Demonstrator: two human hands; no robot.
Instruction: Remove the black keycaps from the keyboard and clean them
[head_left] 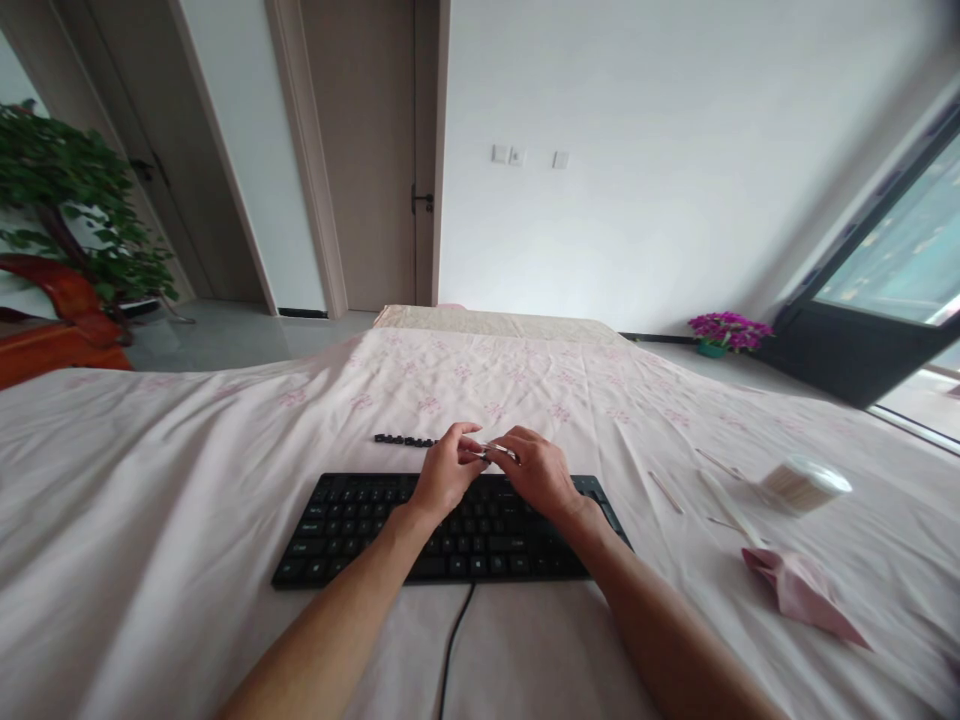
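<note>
My left hand (448, 470) and my right hand (538, 468) meet above the far edge of a black keyboard (307, 548). The left fingers pinch a small dark piece that looks like a keycap (484, 458). Between my right fingers is a thin shiny metal tool (498, 448), its tip close to that piece; its exact kind is hard to make out. Behind the keyboard, partly hidden by my left hand, runs a row of several loose black keycaps (401, 440). My forearms cover part of the keys.
A pale floral cloth (187, 480) covers the surface. To the right lie a clear tub of cotton swabs (806, 485), a thin stick (666, 492), a white-handled brush-like tool (731, 508) and a pink cloth (802, 592). The keyboard's cable (452, 640) runs toward me.
</note>
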